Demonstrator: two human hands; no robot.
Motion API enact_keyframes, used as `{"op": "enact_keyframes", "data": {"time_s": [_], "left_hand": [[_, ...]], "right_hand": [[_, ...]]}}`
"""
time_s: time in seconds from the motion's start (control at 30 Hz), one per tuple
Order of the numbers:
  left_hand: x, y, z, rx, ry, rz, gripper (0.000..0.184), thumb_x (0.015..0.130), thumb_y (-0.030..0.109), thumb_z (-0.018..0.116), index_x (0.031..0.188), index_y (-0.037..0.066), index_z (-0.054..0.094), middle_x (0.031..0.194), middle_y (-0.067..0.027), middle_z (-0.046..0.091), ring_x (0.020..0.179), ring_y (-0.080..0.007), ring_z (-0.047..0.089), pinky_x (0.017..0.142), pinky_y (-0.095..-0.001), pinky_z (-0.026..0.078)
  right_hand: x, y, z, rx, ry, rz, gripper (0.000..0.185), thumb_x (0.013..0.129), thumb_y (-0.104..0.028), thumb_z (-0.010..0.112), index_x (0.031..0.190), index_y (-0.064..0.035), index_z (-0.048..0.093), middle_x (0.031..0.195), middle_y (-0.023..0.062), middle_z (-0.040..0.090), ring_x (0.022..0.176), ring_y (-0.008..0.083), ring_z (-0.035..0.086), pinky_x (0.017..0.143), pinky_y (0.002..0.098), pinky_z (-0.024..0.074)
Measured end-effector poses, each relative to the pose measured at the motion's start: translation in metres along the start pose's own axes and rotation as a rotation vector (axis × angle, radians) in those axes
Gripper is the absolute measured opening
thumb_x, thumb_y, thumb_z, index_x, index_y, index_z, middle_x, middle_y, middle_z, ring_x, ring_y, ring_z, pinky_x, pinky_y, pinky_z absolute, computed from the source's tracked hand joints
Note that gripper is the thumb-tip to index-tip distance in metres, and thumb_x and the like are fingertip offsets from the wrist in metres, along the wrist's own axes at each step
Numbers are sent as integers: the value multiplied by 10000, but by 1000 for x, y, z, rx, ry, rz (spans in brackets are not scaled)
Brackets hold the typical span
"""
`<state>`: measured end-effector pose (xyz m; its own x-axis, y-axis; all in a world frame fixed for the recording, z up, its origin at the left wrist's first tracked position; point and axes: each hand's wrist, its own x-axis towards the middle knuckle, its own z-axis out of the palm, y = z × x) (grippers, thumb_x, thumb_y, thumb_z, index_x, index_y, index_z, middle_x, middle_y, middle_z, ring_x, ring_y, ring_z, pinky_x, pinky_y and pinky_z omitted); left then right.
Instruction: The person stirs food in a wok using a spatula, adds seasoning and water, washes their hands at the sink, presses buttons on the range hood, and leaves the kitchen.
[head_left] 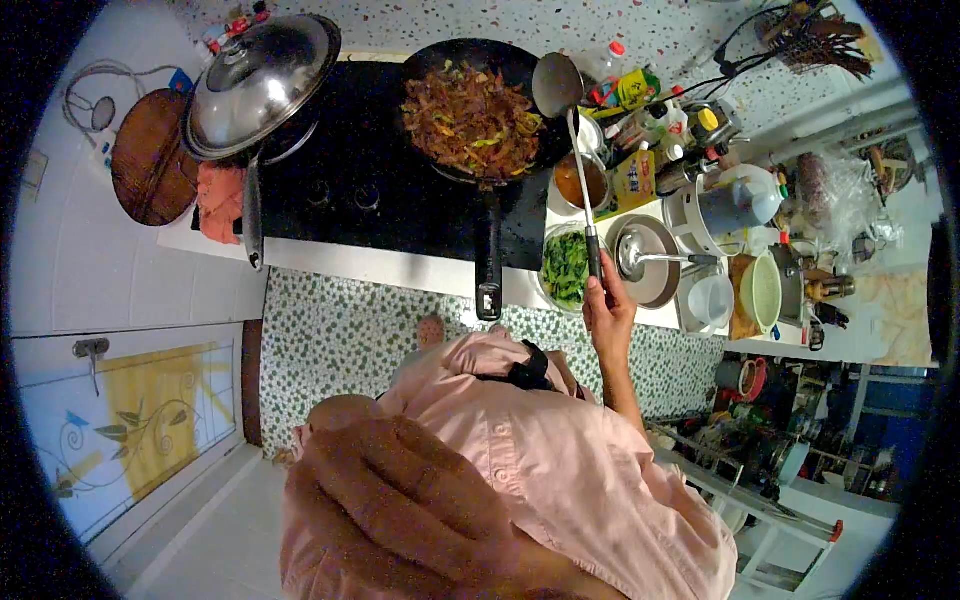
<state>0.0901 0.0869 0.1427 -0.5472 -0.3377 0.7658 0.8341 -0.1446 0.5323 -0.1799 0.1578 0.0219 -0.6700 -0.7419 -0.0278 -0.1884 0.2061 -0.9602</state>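
My right hand (610,305) is closed round the black handle of a long metal ladle (558,84), whose bowl is raised beside the right rim of the wok. In the black wok (488,230) on the stove lies browned sliced meat with yellow-green pieces (470,120). Close to the camera, my left hand (400,490) appears large in front of the pink shirt, fingers together and curled; their tips are hidden. Just left of my right hand stands a bowl of green leaves (566,268). A metal bowl (655,262) with another ladle in it is on the right.
A lidded pan (262,88) stands at the stove's left, near a pink cloth (219,203) and a round brown board (152,158). Along the right counter are a bowl of reddish-brown sauce (580,182), several bottles, a white pot and a green basket (765,292).
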Motion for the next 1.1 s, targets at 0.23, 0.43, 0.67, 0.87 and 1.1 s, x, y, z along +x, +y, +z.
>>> {"op": "enact_keyframes", "data": {"time_s": [0.23, 0.43, 0.67, 0.87, 1.1], "left_hand": [[0, 5, -8, 72, 11, 22, 163, 877, 168, 499, 937, 25, 550, 814, -90, 551, 661, -180, 509, 564, -302, 383], [-8, 10, -12, 182, 50, 21, 173, 881, 182, 489, 942, 28, 540, 805, -83, 544, 651, -171, 499, 556, -297, 375], [-23, 4, -38, 800, 321, -77, 186, 885, 198, 477, 949, 31, 529, 794, -74, 535, 639, -161, 487, 547, -291, 366], [-70, -53, -163, 1212, 837, -594, 247, 894, 205, 467, 1064, 29, 496, 843, -91, 528, 671, -157, 487, 582, -284, 388], [-116, -93, -274, 1897, 594, -714, 495, 885, 237, 516, 1310, 70, 325, 1166, -246, 462, 997, -421, 525, 783, -452, 466]], "right_hand": [[-1, -2, 8, 71, -10, 37, 418, 880, -125, 547, 1289, -91, 468, 607, -70, 445, 467, 13, 331, 415, 174, 268], [0, 1, 13, 125, -26, 52, 404, 889, -125, 534, 1286, -86, 469, 615, -77, 456, 451, 8, 322, 399, 171, 260], [27, -1, -21, -392, -46, -482, 382, 878, -132, 557, 1243, -38, 497, 881, 50, 656, 724, 134, 589, 659, 259, 469], [50, -181, -72, -1201, -446, -441, 363, 799, -168, 587, 1162, -165, 572, 870, 130, 618, 706, 303, 607, 621, 394, 475], [102, -189, -12, -1588, -510, -664, 286, 811, -173, 559, 1086, -116, 608, 731, 170, 595, 676, 335, 592, 595, 422, 459]]}}
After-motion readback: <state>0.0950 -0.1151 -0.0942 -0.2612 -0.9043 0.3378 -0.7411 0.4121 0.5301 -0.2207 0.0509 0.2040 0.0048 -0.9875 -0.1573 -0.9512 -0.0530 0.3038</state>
